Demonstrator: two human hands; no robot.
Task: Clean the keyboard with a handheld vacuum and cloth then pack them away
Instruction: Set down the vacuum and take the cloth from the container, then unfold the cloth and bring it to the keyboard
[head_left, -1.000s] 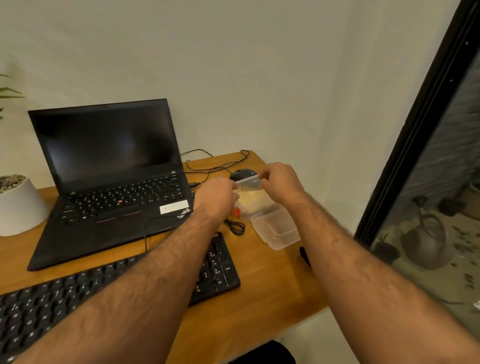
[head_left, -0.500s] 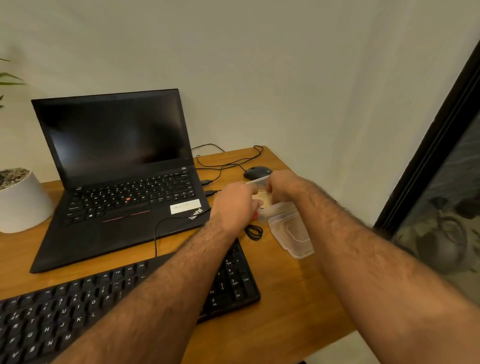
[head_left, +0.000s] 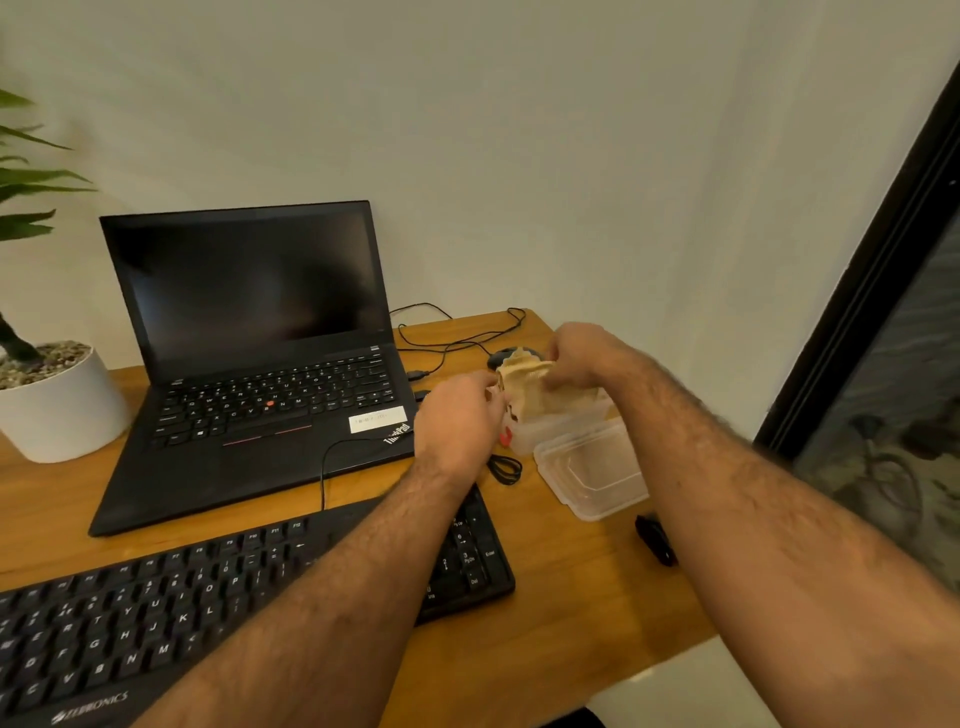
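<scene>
A beige cloth (head_left: 535, 387) is bunched between both hands just above a clear plastic container (head_left: 558, 428) at the desk's right. My right hand (head_left: 579, 356) pinches the cloth's top. My left hand (head_left: 457, 421) grips its left edge. The container's clear lid (head_left: 592, 475) lies flat in front of it. A black external keyboard (head_left: 156, 608) sits at the near left, partly under my left forearm. Something small and red (head_left: 505, 438) shows beside the container; I cannot tell what it is. No vacuum is identifiable.
An open black laptop (head_left: 249, 364) stands behind the keyboard, and a white plant pot (head_left: 57, 405) at far left. A black mouse (head_left: 501, 356) and cables (head_left: 457, 338) lie behind the hands. A small black object (head_left: 655, 538) rests near the desk's right edge (head_left: 691, 613).
The cloth has come up out of the container and now sits bunched between both hands above it. The camera view shifted slightly.
</scene>
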